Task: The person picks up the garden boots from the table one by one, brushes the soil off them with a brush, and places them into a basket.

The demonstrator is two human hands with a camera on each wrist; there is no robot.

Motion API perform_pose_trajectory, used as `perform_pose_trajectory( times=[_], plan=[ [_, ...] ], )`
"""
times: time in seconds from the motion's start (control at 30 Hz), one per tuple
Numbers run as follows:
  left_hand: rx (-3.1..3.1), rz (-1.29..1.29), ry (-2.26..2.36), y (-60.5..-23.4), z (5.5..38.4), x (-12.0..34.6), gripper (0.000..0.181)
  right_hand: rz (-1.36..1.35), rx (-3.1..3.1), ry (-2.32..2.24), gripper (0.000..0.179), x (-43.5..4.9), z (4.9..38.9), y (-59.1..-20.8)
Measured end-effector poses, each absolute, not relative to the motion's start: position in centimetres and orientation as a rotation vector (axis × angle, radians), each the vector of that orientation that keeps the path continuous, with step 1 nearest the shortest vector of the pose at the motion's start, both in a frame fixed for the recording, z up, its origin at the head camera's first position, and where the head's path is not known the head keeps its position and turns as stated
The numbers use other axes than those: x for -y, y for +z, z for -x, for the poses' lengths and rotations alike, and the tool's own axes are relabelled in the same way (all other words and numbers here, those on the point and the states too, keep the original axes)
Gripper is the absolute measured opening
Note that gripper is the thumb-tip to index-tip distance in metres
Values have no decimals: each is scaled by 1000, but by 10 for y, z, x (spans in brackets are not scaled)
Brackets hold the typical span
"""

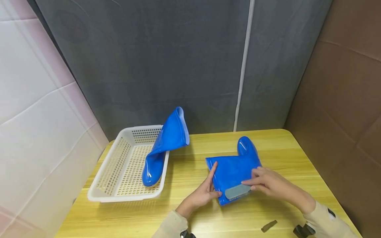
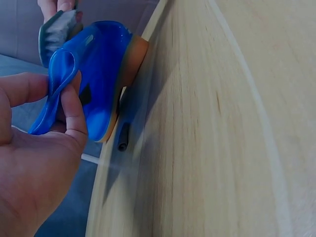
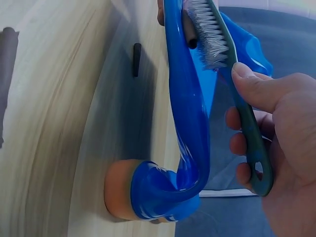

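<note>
A blue rubber boot [image 1: 235, 172] lies at the table's right, its shaft toward me and its toe pointing away. My left hand [image 1: 200, 195] grips the boot's open top edge; in the left wrist view thumb and fingers pinch the folded rim [image 2: 61, 74]. My right hand [image 1: 269, 183] holds a scrubbing brush [image 1: 237, 191] by its green handle [image 3: 254, 143]. The brush's pale bristles [image 3: 210, 37] face the shaft near the top; whether they touch it I cannot tell. An orange-tan heel [image 3: 118, 190] shows under the boot in the right wrist view.
A white plastic basket [image 1: 102, 199] stands on the left, with a second blue boot [image 1: 171, 135] leaning in it and its shaft over the right rim. A small dark brown piece [image 1: 269, 226] lies near the table's front edge. Walls close in the back and both sides.
</note>
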State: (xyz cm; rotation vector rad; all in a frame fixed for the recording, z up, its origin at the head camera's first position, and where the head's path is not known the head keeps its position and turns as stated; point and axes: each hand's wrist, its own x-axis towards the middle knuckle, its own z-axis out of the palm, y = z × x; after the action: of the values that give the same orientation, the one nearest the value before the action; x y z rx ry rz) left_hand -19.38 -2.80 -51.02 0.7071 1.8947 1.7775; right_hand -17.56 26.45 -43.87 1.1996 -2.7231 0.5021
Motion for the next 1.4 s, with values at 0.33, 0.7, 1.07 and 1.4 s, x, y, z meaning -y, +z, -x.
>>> perform_pose_trajectory(
  times=[0.33, 0.7, 1.07, 1.4],
  plan=[
    [-1871, -687, 1795, -515, 195, 30, 102, -1216, 2687, 549, 26, -266, 162, -446],
    [-2029, -727, 1674, -515, 197, 30, 100, -1208, 2734, 646, 23, -270, 150, -462],
    [-1968, -692, 1721, -515, 196, 31, 100, -1219, 2699, 716, 24, -279, 142, -481],
    [-2004, -704, 1690, -515, 195, 31, 100, -1171, 2756, 810, 25, -283, 136, -488]
  ],
)
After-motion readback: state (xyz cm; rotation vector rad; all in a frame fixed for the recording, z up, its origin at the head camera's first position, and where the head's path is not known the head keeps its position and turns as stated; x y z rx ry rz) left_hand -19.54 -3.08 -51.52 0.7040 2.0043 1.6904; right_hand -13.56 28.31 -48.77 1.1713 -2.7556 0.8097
